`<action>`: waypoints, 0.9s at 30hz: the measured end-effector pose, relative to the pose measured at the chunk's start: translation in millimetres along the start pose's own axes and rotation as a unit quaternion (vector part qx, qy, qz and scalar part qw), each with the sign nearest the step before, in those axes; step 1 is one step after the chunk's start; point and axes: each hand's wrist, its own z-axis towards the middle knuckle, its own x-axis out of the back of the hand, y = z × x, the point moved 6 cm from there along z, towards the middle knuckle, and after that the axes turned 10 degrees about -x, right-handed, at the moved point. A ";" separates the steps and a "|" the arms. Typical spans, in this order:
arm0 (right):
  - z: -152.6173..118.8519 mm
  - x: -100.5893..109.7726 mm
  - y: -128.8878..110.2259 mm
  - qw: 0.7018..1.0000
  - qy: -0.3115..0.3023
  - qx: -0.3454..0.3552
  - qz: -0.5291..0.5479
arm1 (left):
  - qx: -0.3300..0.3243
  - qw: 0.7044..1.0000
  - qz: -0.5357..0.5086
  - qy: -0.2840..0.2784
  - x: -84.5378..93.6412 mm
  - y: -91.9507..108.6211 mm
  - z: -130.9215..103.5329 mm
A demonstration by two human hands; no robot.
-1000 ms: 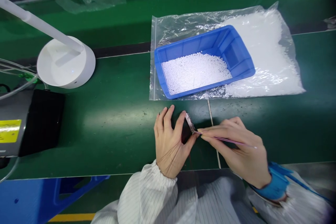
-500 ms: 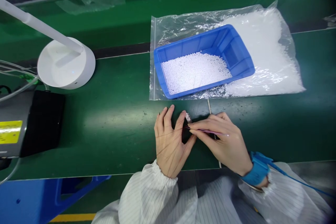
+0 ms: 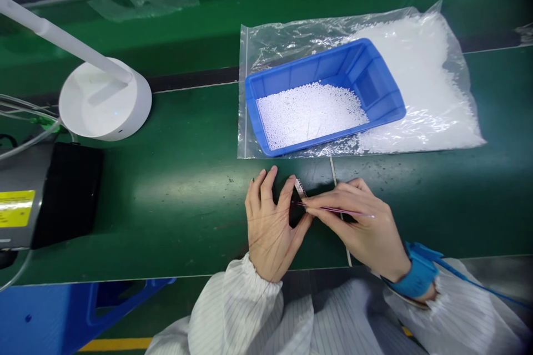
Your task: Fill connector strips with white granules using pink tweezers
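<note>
My left hand [image 3: 268,222] rests on the green bench, its index finger and thumb holding a small pale strip with tiny teeth or pins [image 3: 300,187] between them. The other fingers of that hand are stretched out. Very thin dark reddish wires [image 3: 266,227] run across its back. Pinched in the fingertips of my right hand [image 3: 360,222] is a thin pink rod-like tool [image 3: 345,211], its tip pointing left at the strip. The lower end of the strip is hidden by the fingers.
Ahead, a blue bin [image 3: 260,133] of white beads stands on a clear zip bag of white beads [image 3: 433,83]. To the left are a white lamp base [image 3: 133,113] and a black device [image 3: 75,194]. A blue wrist strap with cord [image 3: 416,274] is on my right wrist.
My right hand has shifted slightly to the right with the pink tool, away from the left hand. The left hand and the strip have stayed nearly still.
</note>
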 end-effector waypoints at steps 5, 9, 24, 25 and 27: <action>-8.6 16.3 1.9 1.000 -0.014 -0.020 0.010 | -0.008 1.000 0.009 0.008 0.2 1.8 2.0; -12.7 26.6 1.5 1.000 0.000 -0.018 -0.008 | -0.009 1.000 0.015 0.016 -0.9 2.0 3.2; -16.1 40.0 6.5 0.998 0.023 -0.049 -0.012 | -0.001 1.000 0.013 0.006 -1.6 0.7 1.4; -16.8 41.3 5.8 0.998 0.028 -0.049 -0.009 | 0.001 1.000 0.012 0.004 -1.8 0.5 1.4; -18.5 44.9 4.2 0.998 0.039 -0.051 -0.009 | 0.004 1.000 0.010 0.003 -1.8 0.4 1.3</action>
